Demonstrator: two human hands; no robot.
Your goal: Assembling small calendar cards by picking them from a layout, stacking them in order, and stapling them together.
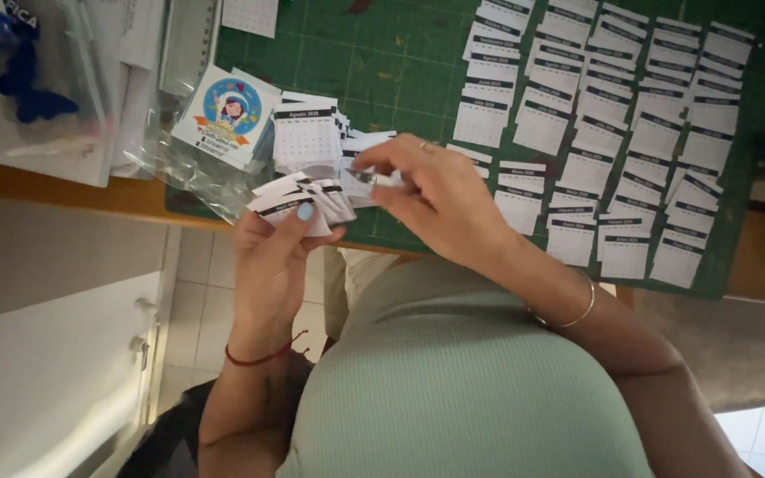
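One head-worn camera looks steeply down over the person's chest, close in; the green cutting mat (418, 62) fills the frame from eleven to two o'clock; the tiled floor (201, 292) shows toward seven o'clock; no second view.

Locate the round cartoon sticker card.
Head view, upper left: the sticker card lies on clear plastic bags at the green cutting mat's left edge, above the left hand.

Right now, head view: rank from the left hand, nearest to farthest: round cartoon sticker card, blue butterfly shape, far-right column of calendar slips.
Measured from the left hand, which holds a fan of slips:
1. Round cartoon sticker card, just above the hand on the mat's left edge.
2. Blue butterfly shape, farther up-left, inside a clear bag.
3. Far-right column of calendar slips, across the green mat, clearly farthest.
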